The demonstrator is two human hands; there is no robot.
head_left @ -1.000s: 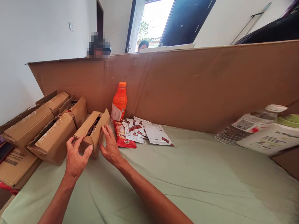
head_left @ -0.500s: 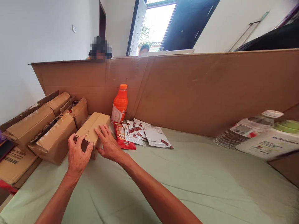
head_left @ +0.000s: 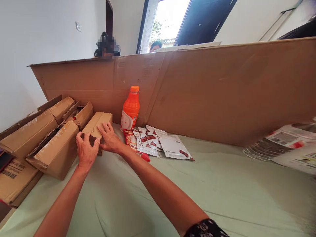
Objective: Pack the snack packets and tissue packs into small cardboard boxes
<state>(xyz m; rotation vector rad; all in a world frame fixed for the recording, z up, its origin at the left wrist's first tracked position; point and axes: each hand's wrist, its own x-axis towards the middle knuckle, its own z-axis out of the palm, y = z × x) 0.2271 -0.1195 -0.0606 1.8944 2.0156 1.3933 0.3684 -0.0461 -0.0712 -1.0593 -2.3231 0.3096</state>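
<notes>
A small closed cardboard box (head_left: pixel 96 122) stands on the green cloth, beside the open boxes on its left. My left hand (head_left: pixel 87 149) grips its near end, with fingertips on the top edge and the thumb at the front. My right hand (head_left: pixel 110 138) presses along the right side, its fingers reaching over the top. Behind my right hand stands an orange bottle (head_left: pixel 130 108) with an orange cap. A red snack packet (head_left: pixel 130 138) lies right of that hand, partly under white and brown packets (head_left: pixel 149 140).
Open cardboard boxes (head_left: pixel 55 149) fill the left side, above a flatter carton (head_left: pixel 18 177). A tall cardboard panel (head_left: pixel 209 89) runs along the back; two people's heads show behind it. A clear bottle (head_left: pixel 274 141) lies at the right beside a white container (head_left: pixel 298 154).
Both hands have pushed the closed box back and to the left, nearer the open boxes and farther from the orange bottle. The view has shifted slightly.
</notes>
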